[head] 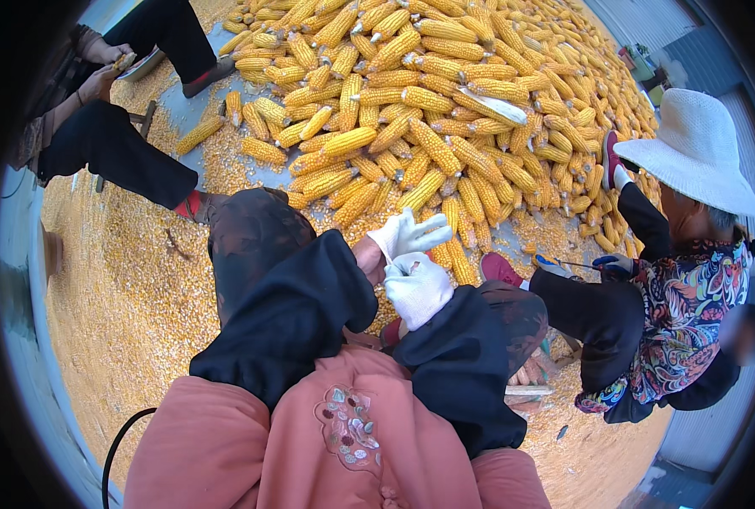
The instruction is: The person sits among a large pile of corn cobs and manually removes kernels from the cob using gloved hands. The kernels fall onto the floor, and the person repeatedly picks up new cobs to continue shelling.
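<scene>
My left hand (413, 234) wears a white glove with a pale coated palm, its fingers spread and pointing right. My right hand (419, 287), in a white knitted glove, lies just below it, fingers curled on the cuff (387, 240) of the left glove. A strip of bare wrist shows at that cuff. Both hands are above my lap, between my knees. Just beyond them rises a large heap of yellow corn cobs (425, 98). A cob with a pale husk (493, 105) lies on the heap.
Loose kernels (129, 286) cover the floor. At the left sits a person in dark trousers (120, 143), holding a cob piece near a bowl (143, 65). At the right, a person in a white hat (695, 146) holds a thin tool (577, 264). A low stool (527, 390) stands lower right.
</scene>
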Available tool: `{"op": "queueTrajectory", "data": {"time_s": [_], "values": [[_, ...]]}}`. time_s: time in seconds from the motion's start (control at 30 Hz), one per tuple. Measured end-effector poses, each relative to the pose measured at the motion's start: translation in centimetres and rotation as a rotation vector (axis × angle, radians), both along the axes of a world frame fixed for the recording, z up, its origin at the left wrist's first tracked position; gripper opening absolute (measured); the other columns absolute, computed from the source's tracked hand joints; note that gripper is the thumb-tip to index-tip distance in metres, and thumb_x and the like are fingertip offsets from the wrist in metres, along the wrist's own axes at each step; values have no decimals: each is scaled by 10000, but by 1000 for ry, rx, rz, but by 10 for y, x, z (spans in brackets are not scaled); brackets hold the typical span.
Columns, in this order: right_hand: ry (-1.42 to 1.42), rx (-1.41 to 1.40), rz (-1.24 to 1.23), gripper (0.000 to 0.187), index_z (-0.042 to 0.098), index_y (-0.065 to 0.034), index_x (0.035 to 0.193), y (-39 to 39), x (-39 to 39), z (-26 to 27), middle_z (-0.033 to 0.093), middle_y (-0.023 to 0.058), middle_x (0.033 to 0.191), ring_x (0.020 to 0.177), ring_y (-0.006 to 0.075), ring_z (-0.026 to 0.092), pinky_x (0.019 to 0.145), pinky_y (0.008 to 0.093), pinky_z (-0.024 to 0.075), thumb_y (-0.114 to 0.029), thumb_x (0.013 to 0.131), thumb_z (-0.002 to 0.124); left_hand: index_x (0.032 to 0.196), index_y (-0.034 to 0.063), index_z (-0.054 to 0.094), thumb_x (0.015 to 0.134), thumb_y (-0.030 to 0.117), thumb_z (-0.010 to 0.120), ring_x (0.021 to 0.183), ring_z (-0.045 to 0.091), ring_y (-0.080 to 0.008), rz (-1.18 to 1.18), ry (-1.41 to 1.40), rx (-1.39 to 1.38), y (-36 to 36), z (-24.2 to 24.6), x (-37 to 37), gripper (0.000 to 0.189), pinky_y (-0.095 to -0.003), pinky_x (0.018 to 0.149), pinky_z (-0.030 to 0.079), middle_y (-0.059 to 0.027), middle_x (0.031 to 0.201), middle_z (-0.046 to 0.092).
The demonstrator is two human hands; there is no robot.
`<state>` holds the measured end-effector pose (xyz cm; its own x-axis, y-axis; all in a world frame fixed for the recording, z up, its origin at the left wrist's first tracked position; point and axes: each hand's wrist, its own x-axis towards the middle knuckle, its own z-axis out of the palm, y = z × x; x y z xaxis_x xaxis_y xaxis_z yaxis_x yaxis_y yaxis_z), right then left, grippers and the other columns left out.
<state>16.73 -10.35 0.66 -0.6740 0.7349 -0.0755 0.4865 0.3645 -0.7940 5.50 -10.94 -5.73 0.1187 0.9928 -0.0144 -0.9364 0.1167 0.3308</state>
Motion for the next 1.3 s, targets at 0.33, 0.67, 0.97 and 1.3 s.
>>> {"op": "queueTrajectory", "data": {"time_s": [0.33,0.67,0.97,1.3], "values": [[52,-215,25,109,499,-15,612,-8,-18,1,489,86,550,546,164,509,520,294,388,-44,715,522,1116,288,486,730,330,540,951,499,-201,50,482,-110,20,1,-13,392,-361,640,458,-58,1131,444],[40,-13,114,151,600,-28,686,-6,-9,-31,581,132,634,590,277,572,548,345,450,-155,748,546,1239,208,422,776,191,525,766,527,-114,404,2280,604,21,-56,-34,474,-243,526,338,-48,1099,539],[59,-14,0,117,588,-28,707,-13,-12,-10,569,117,621,564,197,569,531,307,438,-109,778,541,1053,216,542,690,299,520,1052,415,-211,202,2675,373,15,53,-22,374,-426,722,398,-52,1252,406],[433,-867,-610,254,524,-43,985,25,4,7,547,76,653,459,144,491,431,263,420,-277,902,467,960,208,572,621,361,487,850,524,-217,139,1257,163,0,48,-31,381,-367,647,394,-70,1271,420]]}}
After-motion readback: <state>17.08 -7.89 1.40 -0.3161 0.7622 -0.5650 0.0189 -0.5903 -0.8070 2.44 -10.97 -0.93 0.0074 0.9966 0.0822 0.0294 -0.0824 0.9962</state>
